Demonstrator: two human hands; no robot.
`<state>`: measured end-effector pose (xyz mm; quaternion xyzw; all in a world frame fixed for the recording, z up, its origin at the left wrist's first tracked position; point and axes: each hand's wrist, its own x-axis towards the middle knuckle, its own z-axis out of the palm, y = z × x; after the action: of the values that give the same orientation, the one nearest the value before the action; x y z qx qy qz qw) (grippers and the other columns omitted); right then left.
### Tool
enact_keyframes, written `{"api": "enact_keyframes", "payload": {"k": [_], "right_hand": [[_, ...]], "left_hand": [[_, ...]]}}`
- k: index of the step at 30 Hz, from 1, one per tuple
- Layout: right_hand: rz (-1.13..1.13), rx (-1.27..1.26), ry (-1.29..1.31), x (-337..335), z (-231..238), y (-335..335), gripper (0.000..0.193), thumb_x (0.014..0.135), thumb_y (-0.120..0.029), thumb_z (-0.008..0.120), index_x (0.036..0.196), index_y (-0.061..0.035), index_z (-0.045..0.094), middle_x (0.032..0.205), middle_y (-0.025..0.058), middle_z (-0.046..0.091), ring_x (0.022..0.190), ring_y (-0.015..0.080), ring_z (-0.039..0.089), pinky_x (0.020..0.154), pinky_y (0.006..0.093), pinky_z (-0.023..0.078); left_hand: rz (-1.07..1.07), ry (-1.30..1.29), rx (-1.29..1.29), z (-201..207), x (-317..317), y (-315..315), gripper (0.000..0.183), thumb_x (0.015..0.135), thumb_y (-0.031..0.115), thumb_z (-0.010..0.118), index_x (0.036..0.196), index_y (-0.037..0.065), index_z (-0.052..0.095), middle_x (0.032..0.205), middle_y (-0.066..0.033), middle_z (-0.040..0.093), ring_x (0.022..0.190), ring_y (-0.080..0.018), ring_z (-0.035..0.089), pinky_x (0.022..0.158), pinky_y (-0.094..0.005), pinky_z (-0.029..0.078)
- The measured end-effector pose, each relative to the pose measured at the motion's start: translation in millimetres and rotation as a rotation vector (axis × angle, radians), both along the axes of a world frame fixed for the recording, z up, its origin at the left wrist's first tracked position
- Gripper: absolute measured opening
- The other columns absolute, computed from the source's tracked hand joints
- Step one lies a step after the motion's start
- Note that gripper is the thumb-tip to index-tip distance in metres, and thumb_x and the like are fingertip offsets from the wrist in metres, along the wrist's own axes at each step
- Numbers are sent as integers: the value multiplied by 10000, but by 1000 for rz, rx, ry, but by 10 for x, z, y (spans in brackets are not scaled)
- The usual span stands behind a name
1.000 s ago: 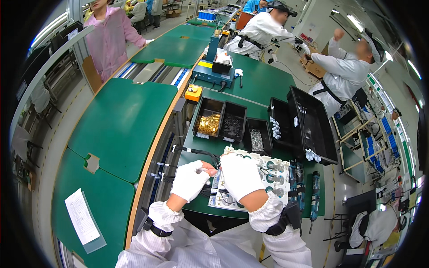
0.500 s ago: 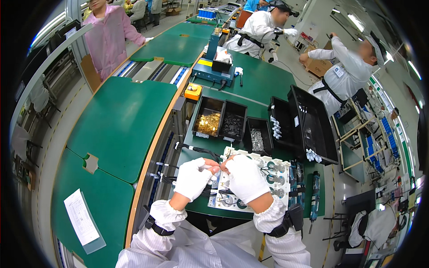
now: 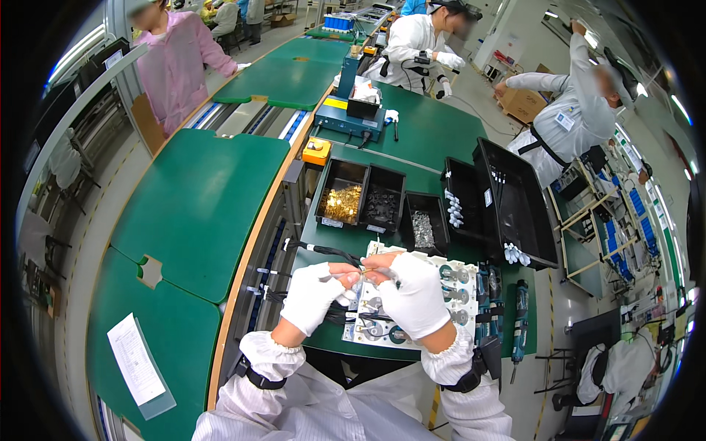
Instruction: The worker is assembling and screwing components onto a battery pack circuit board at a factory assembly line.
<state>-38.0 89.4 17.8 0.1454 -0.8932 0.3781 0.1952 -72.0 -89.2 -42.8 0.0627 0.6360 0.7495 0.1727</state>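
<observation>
My left hand (image 3: 305,300) and right hand (image 3: 417,295) pinch a tiny, unclear piece (image 3: 365,272) — likely light, easily dropped — best held at its ends.

I see a green desk (image 3: 441,132) carrying a white panel (image 3: 468,285) set with round parts (image 3: 461,275) near its front edge, black bins (image 3: 424,203) clustered behind the panel, a slim blue-and-black tool (image 3: 521,316) lying to its right, and, farther back, a boxy blue device (image 3: 346,125).
</observation>
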Motion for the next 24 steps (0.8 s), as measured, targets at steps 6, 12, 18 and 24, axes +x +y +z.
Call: {"api": "enact_keyframes", "payload": {"k": [6, 12, 18, 24], "right_hand": [[40, -314, 61, 99, 184, -19, 247, 797, 58, 736, 1014, -60, 758, 902, 116, 752, 792, 217, 722, 705, 303, 558], [58, -73, 236, 133, 152, 128, 276, 795, 58, 689, 1034, -61, 757, 939, 107, 760, 830, 259, 730, 748, 333, 576], [180, 151, 235, 163, 88, 285, 342, 834, 2, 663, 1169, -57, 696, 1075, 134, 724, 967, 283, 708, 821, 377, 576], [-204, 38, 62, 145, 14, 265, 217, 832, 15, 623, 1041, -30, 659, 979, 147, 677, 854, 353, 678, 751, 411, 548]], "left_hand": [[-69, -37, 273, 213, 11, 36, 304, 928, 215, 739, 1092, -40, 717, 861, -61, 719, 736, -91, 639, 676, -231, 501], [-208, 31, 100, 493, -124, 74, 305, 953, 270, 716, 1010, -29, 717, 766, -56, 681, 637, -92, 610, 585, -223, 486], [-399, 115, -166, 595, -253, 33, 316, 985, 298, 671, 953, -12, 724, 724, -26, 666, 617, -73, 603, 566, -220, 487], [-298, 908, -541, 517, -338, 131, 161, 942, 180, 643, 1065, 131, 734, 805, -105, 692, 708, -271, 674, 676, -359, 544]]}}
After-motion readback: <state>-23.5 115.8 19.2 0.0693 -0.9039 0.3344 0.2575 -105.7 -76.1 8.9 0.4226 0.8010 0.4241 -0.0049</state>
